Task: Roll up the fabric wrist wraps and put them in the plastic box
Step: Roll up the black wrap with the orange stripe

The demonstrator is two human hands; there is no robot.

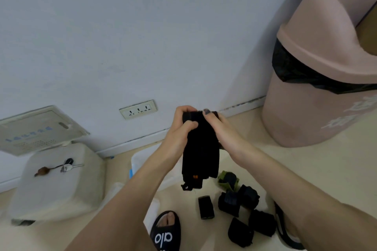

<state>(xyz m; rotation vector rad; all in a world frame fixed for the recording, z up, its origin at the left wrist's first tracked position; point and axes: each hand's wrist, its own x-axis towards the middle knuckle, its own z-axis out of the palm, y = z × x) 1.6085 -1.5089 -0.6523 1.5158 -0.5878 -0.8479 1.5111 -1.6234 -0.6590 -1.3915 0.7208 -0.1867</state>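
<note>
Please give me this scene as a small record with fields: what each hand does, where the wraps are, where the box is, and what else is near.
left hand: left hand grips the top of the black wrap
right hand: right hand holds the same top edge
held wrap: hangs down unrolled
rolled wraps: several rolled wraps lie on the floor by the sandals
plastic box: plastic box on the floor, partly hidden behind the left forearm
nearby: pink bin, wall socket, white stool with keys

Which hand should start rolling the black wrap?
Probably the left hand. Its fingers already curl over the top edge of the wrap, so it could turn that end over. The right hand lies along the side and can steady the hanging part.
</note>
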